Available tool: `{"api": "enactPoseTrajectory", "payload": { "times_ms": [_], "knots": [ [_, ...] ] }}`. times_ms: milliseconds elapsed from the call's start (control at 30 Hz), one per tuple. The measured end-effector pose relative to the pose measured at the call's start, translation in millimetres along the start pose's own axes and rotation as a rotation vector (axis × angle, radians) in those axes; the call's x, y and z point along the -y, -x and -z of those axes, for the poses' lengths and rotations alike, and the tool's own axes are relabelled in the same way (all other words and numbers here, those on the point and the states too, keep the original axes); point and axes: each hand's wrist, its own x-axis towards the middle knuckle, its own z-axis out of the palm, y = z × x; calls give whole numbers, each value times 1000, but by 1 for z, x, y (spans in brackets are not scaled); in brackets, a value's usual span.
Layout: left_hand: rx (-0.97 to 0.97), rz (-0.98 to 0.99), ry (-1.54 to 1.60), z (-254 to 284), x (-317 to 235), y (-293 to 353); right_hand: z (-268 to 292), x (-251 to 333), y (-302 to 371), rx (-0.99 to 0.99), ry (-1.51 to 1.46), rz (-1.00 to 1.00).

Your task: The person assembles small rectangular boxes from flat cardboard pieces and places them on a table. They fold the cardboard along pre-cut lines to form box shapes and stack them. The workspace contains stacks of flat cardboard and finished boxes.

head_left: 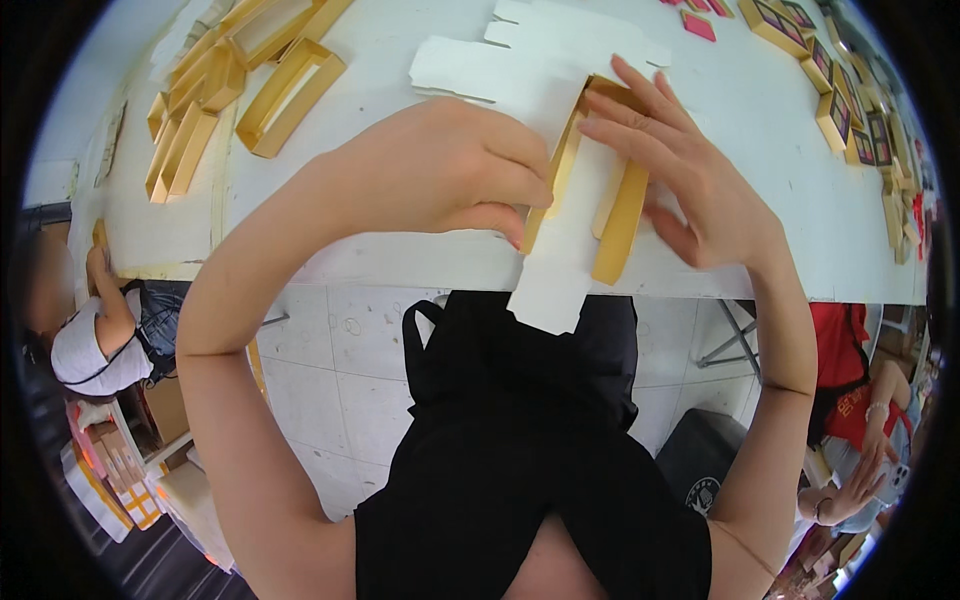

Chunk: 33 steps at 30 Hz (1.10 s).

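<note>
Over the table's near edge, a partly folded gold cardboard box (622, 225) lies with its white inside facing up and its near white end flap (552, 296) sticking out flat. My left hand (465, 170) is closed in a pinch along the box's left wall. At the far end, my right hand (690, 170) has its fingers stretched over and into the corner, with the thumb apart outside the right wall. Flat white card blanks (455, 68) lie just beyond the box.
Several folded gold boxes (290, 98) sit at the far left. Gold boxes with dark contents (833, 118) line the right side, near small pink pieces (699, 27). Another person (100, 330) is at the left and one with a phone (860, 480) at the right. A dark bin (700, 450) stands below.
</note>
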Motion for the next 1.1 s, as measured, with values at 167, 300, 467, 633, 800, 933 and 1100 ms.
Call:
{"api": "enactPoseTrajectory", "payload": {
  "times_ms": [167,300,467,633,800,933,1100],
  "knots": [
    [-177,-30,-52,-16,-6,2,-16,21,27,-105,-189,9],
    [-343,-23,-171,-39,-10,-2,-29,40,22,-232,-138,-29],
    [-398,-88,-202,-52,-13,-8,-44,46,16,-404,54,-3],
    [-353,-142,-323,-52,-15,-3,-58,45,19,-536,242,13],
    [-312,-196,-445,-51,-15,2,-55,50,16,-482,271,51],
    [-115,-221,-490,-34,-20,4,-50,50,17,-467,278,62],
    [-84,-165,-433,-24,-15,-4,-39,37,18,-461,129,-66]
  ]
}}
